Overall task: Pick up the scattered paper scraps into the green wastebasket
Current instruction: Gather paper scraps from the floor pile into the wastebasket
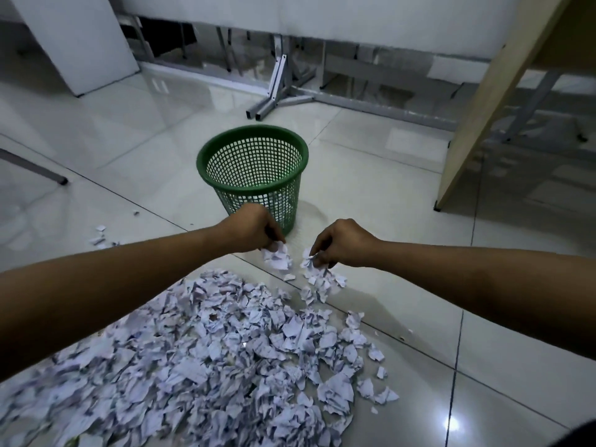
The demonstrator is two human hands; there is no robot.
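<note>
A green mesh wastebasket (258, 171) stands upright on the tiled floor, a few white scraps showing through its lower wall. A big heap of torn white paper scraps (206, 359) covers the floor in front of me. My left hand (254, 229) is just in front of the basket's base, its curled fingers gripping a bunch of scraps (277, 258). My right hand (342, 241) is beside it, pinching scraps (309, 258) at the top of a small cluster (322, 283) that trails down to the floor.
A few stray scraps (100, 235) lie at the left. Metal table legs (274, 88) stand behind the basket, a wooden desk panel (483, 104) at the right, a white panel (77, 40) at the back left, and a thin metal leg (32, 166) at the far left.
</note>
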